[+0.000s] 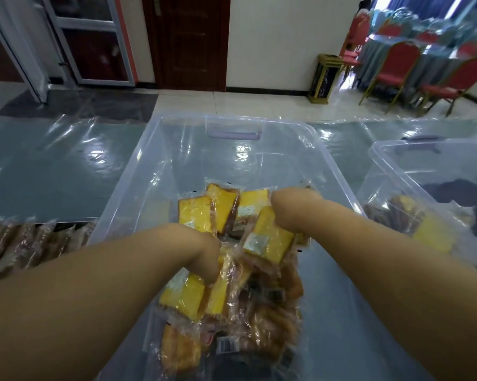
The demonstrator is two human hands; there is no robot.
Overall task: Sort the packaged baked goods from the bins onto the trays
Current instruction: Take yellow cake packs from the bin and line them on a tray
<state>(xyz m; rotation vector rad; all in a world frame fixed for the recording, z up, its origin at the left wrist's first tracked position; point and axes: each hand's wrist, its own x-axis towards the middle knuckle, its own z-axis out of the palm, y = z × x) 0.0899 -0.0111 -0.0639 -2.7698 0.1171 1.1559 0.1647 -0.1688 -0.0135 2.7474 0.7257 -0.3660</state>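
Closest in, at the near end of the big clear bin (193, 160), there's a heap of brown pastry packets (267, 325) in clear wrap, some with barcode labels facing up. On top of those lie wrapped yellow cake slices (182, 295). Both bare forearms reach into the bin from the near side.

The left hand (208, 254) is bent down at the wrist and dug into the pile right by those yellow slices. Its fingers are buried among the wrappers, so I can't tell if it's holding anything. The right hand (286, 210) is a bit further in, also folded over at the wrist, right over a tilted yellow slice (270, 237). Fingers are hidden there too, so no idea whether it grips.

Past the hands, a few more slices (196, 215) lean at the far edge of the pile. Left of the bin, a row of brown packets (17, 243) lies on the surface (53, 171), which has a shiny plastic cover. On the right sits a second clear bin (424, 160) with mixed packets (432, 235) inside.

Further back there's a black-and-gold trash can (324, 78), red chairs (397, 64) and a dark wooden door (187, 42).
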